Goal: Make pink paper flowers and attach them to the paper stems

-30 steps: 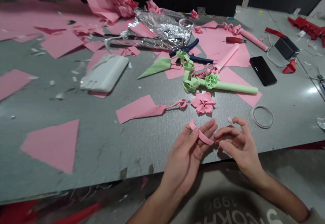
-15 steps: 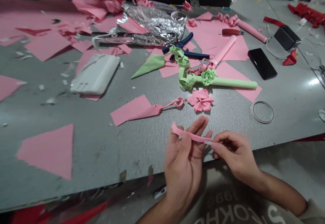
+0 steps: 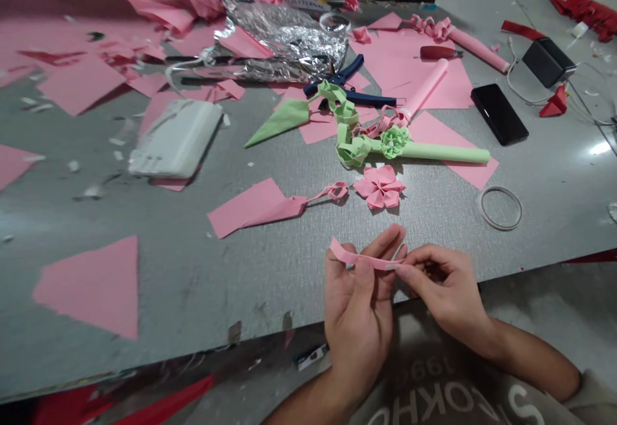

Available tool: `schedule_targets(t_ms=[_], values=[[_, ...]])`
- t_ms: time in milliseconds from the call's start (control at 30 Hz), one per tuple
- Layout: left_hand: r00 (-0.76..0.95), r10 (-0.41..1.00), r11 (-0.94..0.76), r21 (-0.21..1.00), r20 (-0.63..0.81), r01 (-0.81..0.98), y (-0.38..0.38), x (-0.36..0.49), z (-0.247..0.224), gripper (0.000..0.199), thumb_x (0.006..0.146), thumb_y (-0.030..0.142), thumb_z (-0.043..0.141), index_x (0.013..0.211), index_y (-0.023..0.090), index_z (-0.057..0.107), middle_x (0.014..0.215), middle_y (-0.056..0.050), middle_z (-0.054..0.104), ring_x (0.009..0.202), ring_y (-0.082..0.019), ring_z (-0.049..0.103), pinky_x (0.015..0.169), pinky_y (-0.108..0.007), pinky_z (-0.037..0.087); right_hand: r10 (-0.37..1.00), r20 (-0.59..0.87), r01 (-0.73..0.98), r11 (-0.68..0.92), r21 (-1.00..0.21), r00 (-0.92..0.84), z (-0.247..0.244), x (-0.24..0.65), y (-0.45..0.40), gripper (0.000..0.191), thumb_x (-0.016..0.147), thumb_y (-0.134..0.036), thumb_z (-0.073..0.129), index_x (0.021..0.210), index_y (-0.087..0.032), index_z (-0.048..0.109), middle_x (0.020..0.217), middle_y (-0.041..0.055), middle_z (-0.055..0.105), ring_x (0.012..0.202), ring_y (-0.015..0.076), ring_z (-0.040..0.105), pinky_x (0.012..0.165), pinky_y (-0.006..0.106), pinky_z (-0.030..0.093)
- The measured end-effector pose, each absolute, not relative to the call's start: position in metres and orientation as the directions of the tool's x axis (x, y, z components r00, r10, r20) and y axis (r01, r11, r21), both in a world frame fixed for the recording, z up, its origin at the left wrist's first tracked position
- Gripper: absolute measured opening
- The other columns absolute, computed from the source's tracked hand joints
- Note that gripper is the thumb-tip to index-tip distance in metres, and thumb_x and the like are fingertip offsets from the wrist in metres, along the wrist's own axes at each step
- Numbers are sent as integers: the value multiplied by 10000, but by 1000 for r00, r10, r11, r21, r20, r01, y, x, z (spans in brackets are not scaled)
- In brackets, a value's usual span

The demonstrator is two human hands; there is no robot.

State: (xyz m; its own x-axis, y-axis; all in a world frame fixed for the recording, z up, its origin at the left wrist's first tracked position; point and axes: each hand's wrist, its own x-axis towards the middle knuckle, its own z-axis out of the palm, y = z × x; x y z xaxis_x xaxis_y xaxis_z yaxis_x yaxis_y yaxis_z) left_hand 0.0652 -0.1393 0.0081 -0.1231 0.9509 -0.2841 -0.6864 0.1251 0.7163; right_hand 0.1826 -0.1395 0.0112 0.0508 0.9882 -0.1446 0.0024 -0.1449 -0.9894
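Observation:
My left hand [image 3: 359,312] holds a narrow pink paper strip [image 3: 359,260] under its thumb, palm up, above the table's front edge. The fingertips of my right hand [image 3: 446,290] pinch the strip's right end, where a small whitish piece shows against the pink. Just beyond my hands lies a folded pink paper flower [image 3: 380,187]. To its left is a folded pink paper piece [image 3: 260,207] with a twisted, looped end. Behind the flower, a green paper stem [image 3: 446,152] carries a small green rosette [image 3: 394,141].
A ring of tape [image 3: 501,207] and a black phone [image 3: 499,114] lie to the right. Blue-handled pliers [image 3: 369,99] rest behind the green stem. A white box-shaped object [image 3: 177,140] sits at left, near pink sheets, scraps and crumpled foil [image 3: 289,33].
My left hand has shifted slightly right with the strip. The whitish piece at my right fingertips now lies against the strip's right end. The view has moved slightly.

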Motion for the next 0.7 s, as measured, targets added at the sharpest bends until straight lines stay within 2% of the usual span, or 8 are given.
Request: schedule_targets(t_ms=[167,300,367,467,600,633,700], values=[[-125,952,119,716,-278,-688,-145,68,6,179,1008,383,780,1055,270,650,1249,-29,827,1184,-237,792,993,-331,654,987,-99,69,-109,-992,126,10,179,-139,179,897,-303,782,754,-200,757,607,-1,685,511,111,516,460,207,418],[-158,959,58,709,-234,-702,-149,66,4,116,1013,336,776,1075,283,695,1254,-23,824,1193,-233,787,984,-308,651,980,-133,70,-145,-987,147,6,179,-136,309,852,-350,856,652,-193,681,545,-19,617,482,97,469,441,206,372],[-159,966,33,702,-206,-711,-149,65,4,108,1011,321,779,1098,303,718,1237,-15,830,1164,-227,799,965,-300,657,979,-150,45,-158,-986,135,3,181,-135,312,807,-372,913,682,-193,690,564,-28,610,494,95,468,451,208,372],[-127,974,37,690,-186,-723,-149,63,5,126,1007,318,784,1121,323,731,1243,-12,829,1156,-216,801,964,-288,657,984,-165,-48,-163,-986,60,2,184,-134,249,813,-384,925,824,-199,757,683,-13,679,531,97,518,487,215,408],[-103,976,57,686,-191,-725,-147,57,3,103,1000,338,791,992,283,704,1275,-16,816,1226,-200,768,1016,-285,637,963,-242,-210,-263,-942,-117,4,190,-133,308,834,-419,916,778,-192,715,667,-24,634,510,86,503,473,206,403],[-97,975,71,698,-198,-713,-146,54,1,143,983,355,812,982,271,697,1270,-20,812,1215,-194,768,1010,-283,637,957,-249,-232,-279,-932,-149,5,191,-132,326,843,-430,907,772,-190,698,654,-31,611,505,83,494,471,202,398],[-51,976,122,729,-211,-673,-144,50,-1,270,887,362,909,1000,250,691,1188,-16,805,1073,-168,787,915,-252,654,953,-244,-249,-284,-926,-179,7,194,-131,346,877,-454,874,778,-189,673,641,-40,573,499,79,473,469,198,382]])
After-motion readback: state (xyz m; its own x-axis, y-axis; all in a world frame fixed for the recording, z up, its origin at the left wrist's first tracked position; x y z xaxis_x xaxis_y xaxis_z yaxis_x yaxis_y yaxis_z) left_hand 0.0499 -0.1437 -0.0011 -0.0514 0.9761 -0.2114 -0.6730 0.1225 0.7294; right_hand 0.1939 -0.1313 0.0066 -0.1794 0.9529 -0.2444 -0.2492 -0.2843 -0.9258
